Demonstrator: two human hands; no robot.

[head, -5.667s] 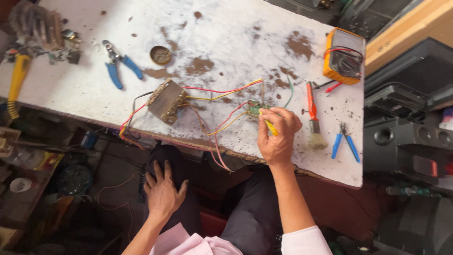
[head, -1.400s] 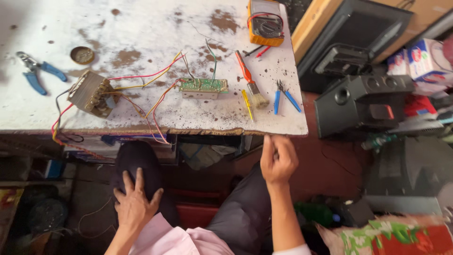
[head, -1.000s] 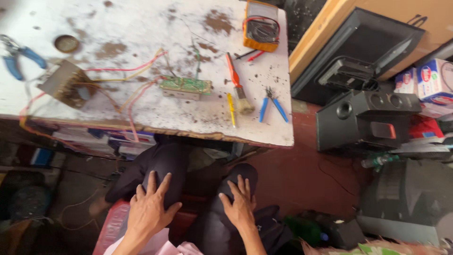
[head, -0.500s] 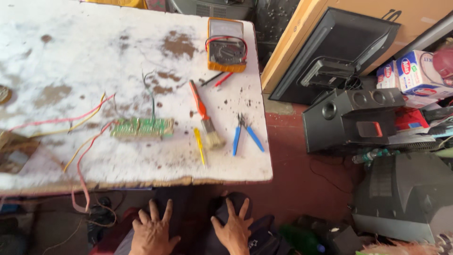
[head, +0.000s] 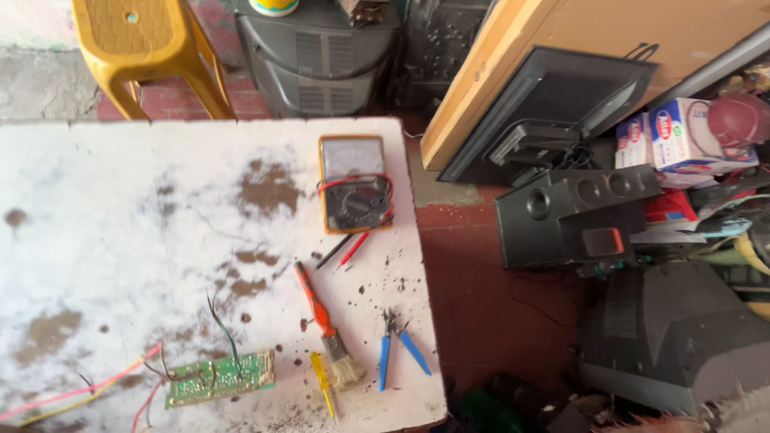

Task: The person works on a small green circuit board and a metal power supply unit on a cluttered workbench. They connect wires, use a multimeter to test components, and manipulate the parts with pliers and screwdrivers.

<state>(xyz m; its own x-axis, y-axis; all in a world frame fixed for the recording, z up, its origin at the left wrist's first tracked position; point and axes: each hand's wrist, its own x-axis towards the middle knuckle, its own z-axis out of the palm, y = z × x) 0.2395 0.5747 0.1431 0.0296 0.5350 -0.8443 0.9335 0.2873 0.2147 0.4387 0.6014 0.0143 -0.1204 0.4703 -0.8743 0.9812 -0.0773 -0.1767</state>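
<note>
My hands: neither is in view, so I cannot tell whether they are spread, pressed together or pinching anything; nothing on the bench is being held.
Circuit board (head: pixel 220 378): lies flat near the bench's front edge, green side up, with red, yellow and dark wires (head: pixel 96 386) running off toward the left edge.
Yellow screwdriver (head: pixel 323 385): just right of the board, lying loose.
Brush (head: pixel 327 329): orange handle, bristles toward the front edge, beside the screwdriver.
Blue-handled cutters (head: pixel 397 350): near the front right corner, apart from the brush.
Multimeter (head: pixel 354 183): by the right edge, further back, its probes (head: pixel 346 250) lying below it.
Progress: I judge the board work paused, wires loose, tools set down.
Bench (head: pixel 120 208): white, stained top.
</note>
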